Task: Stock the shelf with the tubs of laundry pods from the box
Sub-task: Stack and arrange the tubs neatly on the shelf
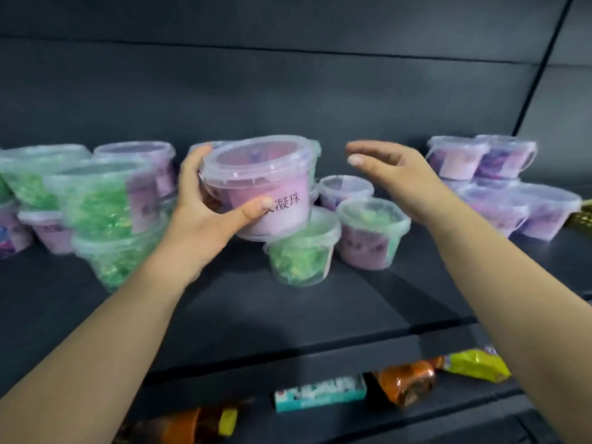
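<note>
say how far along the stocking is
Done: clear plastic tubs of green and purple pods stacked on the dark shelf. In hand: the left hand grips a purple lidded tub; the right hand is open beside it. Left: unclear, the box is out of view.

Pink-lilac tub (266, 190) with black lettering; green tubs (96, 200); dark grey shelf (288, 315).

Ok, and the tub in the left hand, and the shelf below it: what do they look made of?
The pink tub in the left hand looks like thin clear plastic, glossy: its contents show through the wall and the lid catches highlights. The shelf looks like dark painted metal, matte, with a thin straight front edge; coated board can't be ruled out.
</note>
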`<control>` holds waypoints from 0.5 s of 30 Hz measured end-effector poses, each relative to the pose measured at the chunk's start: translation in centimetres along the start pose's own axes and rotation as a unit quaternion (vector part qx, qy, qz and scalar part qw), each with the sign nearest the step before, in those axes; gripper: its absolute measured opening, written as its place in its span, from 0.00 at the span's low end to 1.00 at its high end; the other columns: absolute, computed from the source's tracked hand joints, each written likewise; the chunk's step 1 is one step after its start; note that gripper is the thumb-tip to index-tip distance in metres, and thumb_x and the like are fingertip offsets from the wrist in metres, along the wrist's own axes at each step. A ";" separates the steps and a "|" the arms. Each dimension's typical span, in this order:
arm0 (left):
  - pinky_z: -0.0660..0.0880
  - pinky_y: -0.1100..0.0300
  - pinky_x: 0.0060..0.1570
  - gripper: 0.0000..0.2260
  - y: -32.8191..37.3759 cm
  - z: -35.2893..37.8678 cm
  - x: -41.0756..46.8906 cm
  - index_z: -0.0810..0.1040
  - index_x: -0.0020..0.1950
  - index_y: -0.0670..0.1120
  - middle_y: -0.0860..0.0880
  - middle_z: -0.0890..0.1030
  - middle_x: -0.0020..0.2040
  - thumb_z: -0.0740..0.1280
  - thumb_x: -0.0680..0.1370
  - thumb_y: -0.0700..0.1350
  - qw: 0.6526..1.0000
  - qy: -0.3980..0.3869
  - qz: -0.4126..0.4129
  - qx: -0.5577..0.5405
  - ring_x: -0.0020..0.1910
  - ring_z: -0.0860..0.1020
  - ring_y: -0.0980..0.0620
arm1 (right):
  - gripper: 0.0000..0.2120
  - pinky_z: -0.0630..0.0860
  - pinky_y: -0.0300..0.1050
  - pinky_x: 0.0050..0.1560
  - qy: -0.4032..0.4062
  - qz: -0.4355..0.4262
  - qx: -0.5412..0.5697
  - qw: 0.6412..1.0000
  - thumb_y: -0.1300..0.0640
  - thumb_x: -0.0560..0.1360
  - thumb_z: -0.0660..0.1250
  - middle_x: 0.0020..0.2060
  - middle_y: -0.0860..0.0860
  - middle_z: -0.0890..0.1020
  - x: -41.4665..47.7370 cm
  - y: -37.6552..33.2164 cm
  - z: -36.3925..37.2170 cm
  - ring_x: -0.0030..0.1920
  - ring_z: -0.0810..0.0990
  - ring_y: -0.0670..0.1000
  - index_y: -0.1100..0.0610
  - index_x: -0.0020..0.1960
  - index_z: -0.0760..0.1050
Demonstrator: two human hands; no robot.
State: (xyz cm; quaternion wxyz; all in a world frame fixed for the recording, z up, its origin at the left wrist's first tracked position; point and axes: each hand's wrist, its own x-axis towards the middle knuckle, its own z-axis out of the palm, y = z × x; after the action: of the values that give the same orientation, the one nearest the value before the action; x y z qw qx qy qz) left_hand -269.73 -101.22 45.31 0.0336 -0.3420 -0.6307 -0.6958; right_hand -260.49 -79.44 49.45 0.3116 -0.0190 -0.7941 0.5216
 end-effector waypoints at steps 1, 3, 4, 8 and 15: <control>0.72 0.55 0.61 0.36 -0.1 1.1 0.9 0.63 0.56 0.66 0.63 0.73 0.57 0.75 0.52 0.55 1.000 0.004 0.001 0.010 0.55 0.74 0.64 | 0.17 0.72 0.24 0.50 0.002 0.019 -0.047 0.999 0.58 0.72 0.69 0.53 0.47 0.79 1.4 1.3 -1.8 0.47 0.77 0.36 0.57 0.60 0.75; 0.72 0.57 0.61 0.37 -0.8 3.2 2.3 0.62 0.56 0.67 0.62 0.72 0.59 0.75 0.52 0.57 0.999 0.016 -0.004 0.044 0.58 0.74 0.61 | 0.22 0.68 0.22 0.46 -0.021 0.083 -0.135 0.987 0.54 0.72 0.69 0.58 0.48 0.77 4.0 4.4 -4.9 0.54 0.74 0.42 0.60 0.64 0.73; 0.72 0.58 0.61 0.37 -1.2 4.2 2.9 0.62 0.56 0.68 0.62 0.71 0.60 0.75 0.51 0.57 0.998 0.024 -0.012 0.062 0.59 0.74 0.61 | 0.24 0.68 0.26 0.50 -0.043 0.120 -0.167 0.978 0.52 0.73 0.69 0.62 0.50 0.76 5.4 6.1 -6.2 0.57 0.73 0.45 0.61 0.65 0.71; 0.71 0.61 0.58 0.40 -2.6 7.3 4.2 0.62 0.56 0.68 0.62 0.71 0.60 0.75 0.48 0.59 0.992 0.055 -0.043 0.101 0.60 0.72 0.61 | 0.29 0.69 0.39 0.57 -0.077 0.220 -0.139 0.962 0.47 0.72 0.68 0.61 0.53 0.77 10.1 12.4 -7.7 0.61 0.74 0.53 0.64 0.66 0.69; 0.71 0.54 0.62 0.46 -2.9 9.3 5.0 0.60 0.56 0.71 0.60 0.70 0.62 0.75 0.42 0.69 0.976 0.076 -0.074 0.192 0.61 0.72 0.58 | 0.07 0.75 0.47 0.54 -0.113 0.311 0.082 0.940 0.54 0.74 0.67 0.45 0.53 0.80 12.5 17.4 -5.7 0.45 0.79 0.52 0.58 0.46 0.74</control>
State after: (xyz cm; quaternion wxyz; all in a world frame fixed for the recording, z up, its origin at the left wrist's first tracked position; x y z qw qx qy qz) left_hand -270.88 -90.33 45.16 0.0952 -0.2272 -0.7718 -0.5861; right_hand -272.80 -62.40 42.27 0.0426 -0.1805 -0.7330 0.6545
